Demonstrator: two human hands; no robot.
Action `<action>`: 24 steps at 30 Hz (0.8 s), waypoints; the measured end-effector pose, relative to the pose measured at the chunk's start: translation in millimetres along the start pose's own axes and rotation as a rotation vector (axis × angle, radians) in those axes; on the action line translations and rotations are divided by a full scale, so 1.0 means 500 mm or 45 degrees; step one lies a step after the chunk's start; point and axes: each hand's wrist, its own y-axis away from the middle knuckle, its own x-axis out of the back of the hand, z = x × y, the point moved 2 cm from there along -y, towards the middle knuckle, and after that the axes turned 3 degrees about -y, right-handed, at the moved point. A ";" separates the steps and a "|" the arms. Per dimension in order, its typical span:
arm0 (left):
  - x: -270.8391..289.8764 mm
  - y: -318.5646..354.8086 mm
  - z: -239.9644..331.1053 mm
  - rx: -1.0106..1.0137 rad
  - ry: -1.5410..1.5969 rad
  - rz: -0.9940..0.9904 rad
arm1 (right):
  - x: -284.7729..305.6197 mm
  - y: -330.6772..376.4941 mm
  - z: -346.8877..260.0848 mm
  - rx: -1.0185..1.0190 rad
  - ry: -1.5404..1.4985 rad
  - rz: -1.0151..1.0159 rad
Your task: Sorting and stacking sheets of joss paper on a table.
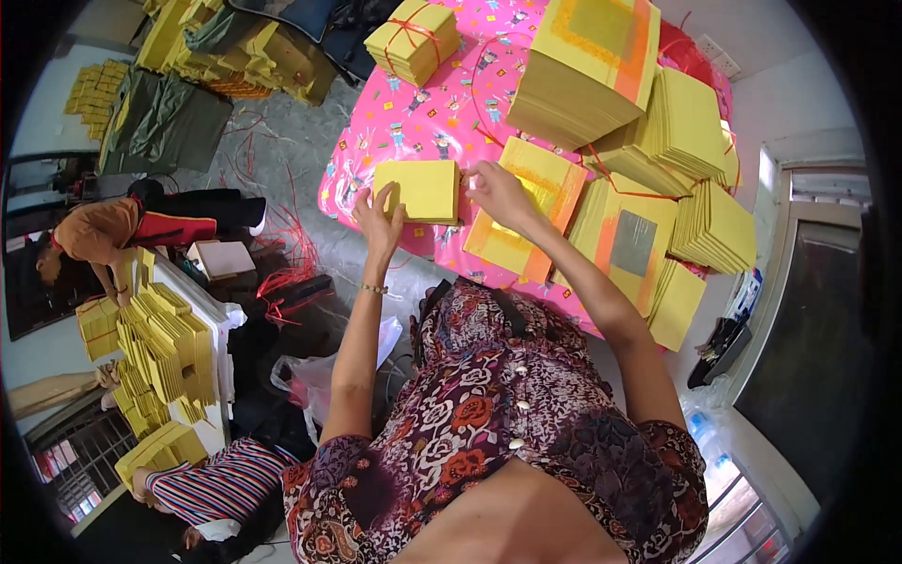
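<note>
I see matt yellow paper in the small stack (417,191) betw. my hands. Bench cover (413,122) looks like glossy pink plastic sheet w/ printed figures. Big stacks (583,66) at far right edge: matt paper w/ orange print, dull silvery foil squares.

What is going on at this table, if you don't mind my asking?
A person holds a small stack of yellow paper sheets between the left hand and right hand, above a pink patterned tablecloth. Larger yellow stacks lie to the right, and a tied bundle sits further back. Other people work at another table on the left.
</note>
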 end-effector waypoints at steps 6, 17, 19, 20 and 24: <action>0.017 -0.036 0.021 -0.333 -0.068 -0.194 | 0.061 0.145 0.050 -0.155 0.271 -0.190; 0.031 -0.071 0.040 -0.452 -0.074 -0.367 | 0.011 0.288 0.063 0.050 0.516 0.033; 0.028 -0.070 0.040 -0.420 -0.091 -0.418 | 0.007 0.288 0.065 0.064 0.522 0.072; 0.027 -0.069 0.041 -0.468 -0.109 -0.411 | 0.006 0.289 0.064 0.064 0.517 0.077; 0.017 -0.069 0.046 -0.414 -0.207 -0.468 | 0.004 0.291 0.061 0.059 0.494 0.100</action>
